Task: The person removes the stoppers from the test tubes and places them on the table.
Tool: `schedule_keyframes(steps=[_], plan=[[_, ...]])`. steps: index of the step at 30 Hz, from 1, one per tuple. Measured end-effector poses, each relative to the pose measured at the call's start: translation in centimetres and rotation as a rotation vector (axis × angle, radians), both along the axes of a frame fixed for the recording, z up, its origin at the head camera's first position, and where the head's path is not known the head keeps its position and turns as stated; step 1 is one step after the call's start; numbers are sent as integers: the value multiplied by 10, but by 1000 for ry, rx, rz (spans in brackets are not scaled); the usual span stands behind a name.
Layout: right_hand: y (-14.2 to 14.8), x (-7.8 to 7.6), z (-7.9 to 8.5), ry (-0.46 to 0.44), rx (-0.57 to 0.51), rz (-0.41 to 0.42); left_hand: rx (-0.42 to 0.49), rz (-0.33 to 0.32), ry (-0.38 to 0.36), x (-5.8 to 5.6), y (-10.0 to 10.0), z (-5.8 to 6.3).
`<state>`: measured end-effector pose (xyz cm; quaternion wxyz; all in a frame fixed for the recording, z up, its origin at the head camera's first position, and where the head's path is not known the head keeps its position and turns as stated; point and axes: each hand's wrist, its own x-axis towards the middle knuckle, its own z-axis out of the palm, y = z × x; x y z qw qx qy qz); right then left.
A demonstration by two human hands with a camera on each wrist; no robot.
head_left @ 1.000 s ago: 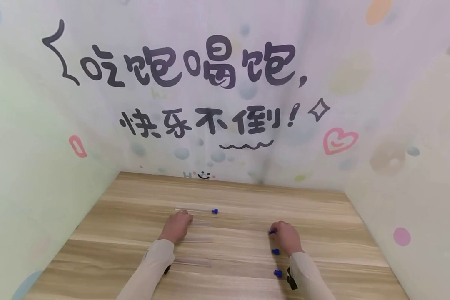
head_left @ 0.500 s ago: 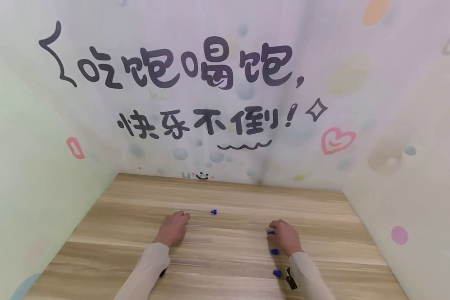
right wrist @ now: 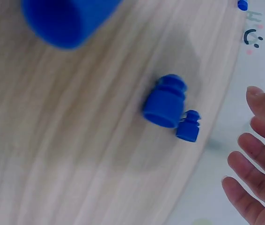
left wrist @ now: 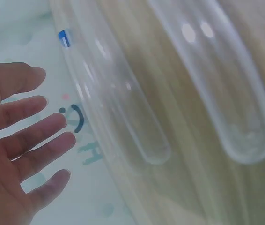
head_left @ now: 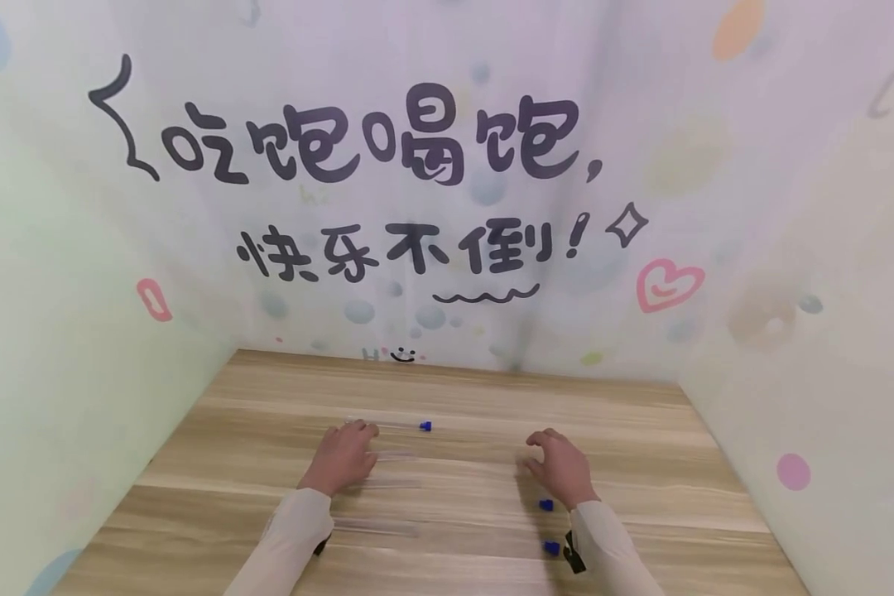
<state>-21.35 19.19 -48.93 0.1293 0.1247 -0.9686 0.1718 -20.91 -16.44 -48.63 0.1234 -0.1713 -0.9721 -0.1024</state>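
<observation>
In the head view my left hand (head_left: pixel 340 455) hovers over the left ends of clear test tubes lying across the table. Its fingers are spread and hold nothing in the left wrist view, where a near tube (left wrist: pixel 235 98) and a farther tube (left wrist: pixel 144 126) have rounded ends. At the right end of the farthest tube sits a blue cap (head_left: pixel 426 426). My right hand (head_left: pixel 561 468) is raised over the table with relaxed fingers, holding nothing. Loose blue stoppers (head_left: pixel 546 505) stand in a column below it; the right wrist view shows the farthest one (right wrist: pixel 188 127), hidden in the head view.
Another blue stopper (head_left: pixel 551 547) lies nearest the front, beside the right sleeve. The wood-grain table (head_left: pixel 462 571) meets a printed back wall (head_left: pixel 447 323) and pale side walls (head_left: pixel 790 372).
My right hand was at the farthest loose stopper with fingers close to it; now the fingers have lifted and parted from it. My left hand has shifted slightly left.
</observation>
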Motion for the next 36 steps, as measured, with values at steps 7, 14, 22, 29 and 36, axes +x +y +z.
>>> schedule_keyframes(steps=[7, 14, 22, 29, 36], plan=[[-5, -2, 2, 60, 0, 10, -7, -6, 29, -2, 5, 10], [-10, -4, 4, 100, -15, 14, -20, -1, 52, -2, 10, 16], [-19, -7, 6, 68, -16, 15, -47, 11, 88, -7, 16, 16], [-29, -8, 3, 107, -1, 62, -57, 5, 80, -13, 19, 14], [-39, -9, 3, 153, -11, 107, -59, 11, 85, -20, 21, 9]])
